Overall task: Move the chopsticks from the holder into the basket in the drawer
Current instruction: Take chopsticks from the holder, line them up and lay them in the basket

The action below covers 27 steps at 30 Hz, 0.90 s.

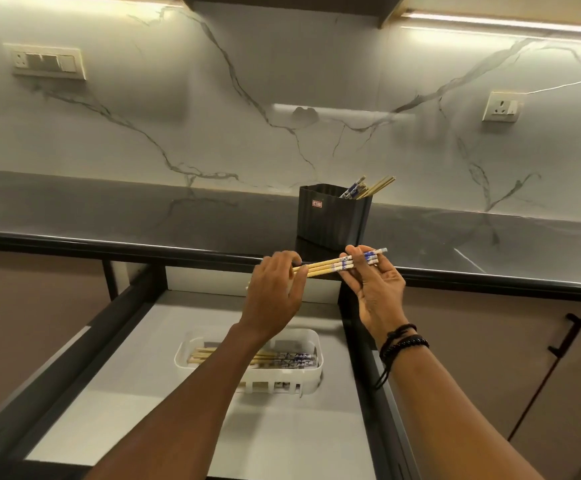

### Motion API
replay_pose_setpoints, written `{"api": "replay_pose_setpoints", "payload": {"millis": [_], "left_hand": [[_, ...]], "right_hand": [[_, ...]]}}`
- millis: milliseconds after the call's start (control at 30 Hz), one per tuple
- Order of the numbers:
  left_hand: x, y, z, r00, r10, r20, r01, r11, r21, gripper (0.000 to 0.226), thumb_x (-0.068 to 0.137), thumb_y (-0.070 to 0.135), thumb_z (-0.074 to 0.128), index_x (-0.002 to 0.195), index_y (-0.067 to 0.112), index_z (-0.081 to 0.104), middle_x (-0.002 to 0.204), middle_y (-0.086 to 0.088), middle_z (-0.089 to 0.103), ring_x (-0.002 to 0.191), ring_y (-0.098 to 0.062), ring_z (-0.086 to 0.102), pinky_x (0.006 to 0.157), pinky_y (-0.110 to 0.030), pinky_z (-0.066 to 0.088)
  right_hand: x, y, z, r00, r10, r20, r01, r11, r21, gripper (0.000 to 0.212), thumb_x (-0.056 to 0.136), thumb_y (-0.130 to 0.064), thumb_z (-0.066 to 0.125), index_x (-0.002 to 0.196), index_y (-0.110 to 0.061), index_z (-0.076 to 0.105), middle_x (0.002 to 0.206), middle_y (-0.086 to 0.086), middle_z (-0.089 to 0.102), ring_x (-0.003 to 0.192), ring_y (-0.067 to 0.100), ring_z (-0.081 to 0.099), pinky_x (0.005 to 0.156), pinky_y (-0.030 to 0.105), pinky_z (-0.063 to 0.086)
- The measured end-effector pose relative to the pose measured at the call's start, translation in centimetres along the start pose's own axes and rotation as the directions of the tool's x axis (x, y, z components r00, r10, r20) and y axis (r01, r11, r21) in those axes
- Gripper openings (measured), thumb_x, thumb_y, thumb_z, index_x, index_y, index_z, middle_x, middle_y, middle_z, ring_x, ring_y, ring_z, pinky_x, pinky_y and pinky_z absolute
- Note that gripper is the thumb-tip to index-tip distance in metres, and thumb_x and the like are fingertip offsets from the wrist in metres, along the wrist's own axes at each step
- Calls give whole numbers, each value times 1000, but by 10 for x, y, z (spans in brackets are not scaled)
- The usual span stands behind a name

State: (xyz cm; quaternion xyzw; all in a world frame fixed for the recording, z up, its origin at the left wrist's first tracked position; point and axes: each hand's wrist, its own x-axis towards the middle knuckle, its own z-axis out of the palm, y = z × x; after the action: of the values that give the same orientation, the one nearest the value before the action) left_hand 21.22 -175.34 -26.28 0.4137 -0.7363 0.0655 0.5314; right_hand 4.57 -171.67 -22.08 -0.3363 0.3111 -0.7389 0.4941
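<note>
Our left hand (275, 292) and right hand (375, 289) pinch the chopsticks (323, 265) level at the table (178, 216) edge. The basket (309, 374) lies open below.

Drawer (143, 427) open below worktop (109, 216) front edge. Basket (282, 377) top open; left forearm (192, 393) crosses over it. Holder (334, 220) stands near front edge.

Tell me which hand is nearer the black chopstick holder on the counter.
Right. The right hand pinches the held chopsticks just in front of the holder; the left hand grips their other end, farther to the holder's left.
</note>
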Motion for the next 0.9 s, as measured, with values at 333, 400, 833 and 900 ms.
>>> {"api": "replay_pose_setpoints", "payload": {"millis": [333, 400, 833, 900], "left_hand": [[14, 17, -2, 574, -580, 578, 661, -88, -745, 34, 96, 35, 52, 106, 6, 65, 102, -15, 73, 95, -24, 71, 80, -37, 59], [14, 16, -6, 582, -560, 590, 539, -278, -795, 30, 98, 26, 50, 112, 2, 61, 106, -17, 72, 97, -26, 71, 78, -37, 60], [16, 8, -19, 607, -521, 600, 436, -413, -800, 28, 99, 19, 49, 116, -2, 57, 110, -21, 70, 100, -28, 70, 73, -33, 60], [17, 7, -20, 614, -516, 597, 438, -406, -802, 28, 98, 20, 50, 115, -1, 58, 110, -20, 70, 99, -28, 70, 72, -33, 60]], "right_hand": [[-4, 9, 8, 989, 126, 75, -138, 973, 187, 14, 91, -8, 59, 103, -9, 64, 106, 11, 74, 100, 24, 71, 82, 37, 60], [-6, 12, 12, 984, 140, 106, -157, 972, 174, 24, 82, -11, 65, 105, -7, 64, 104, 12, 74, 99, 24, 72, 79, 35, 61], [-9, 12, 14, 958, 172, 230, -217, 959, 185, 50, 101, -45, 35, 122, -5, 58, 121, 15, 68, 116, 29, 64, 94, 36, 54], [-10, 12, 15, 957, 174, 233, -218, 960, 177, 45, 102, -40, 37, 120, -5, 59, 119, 15, 69, 113, 28, 66, 92, 35, 56]]}}
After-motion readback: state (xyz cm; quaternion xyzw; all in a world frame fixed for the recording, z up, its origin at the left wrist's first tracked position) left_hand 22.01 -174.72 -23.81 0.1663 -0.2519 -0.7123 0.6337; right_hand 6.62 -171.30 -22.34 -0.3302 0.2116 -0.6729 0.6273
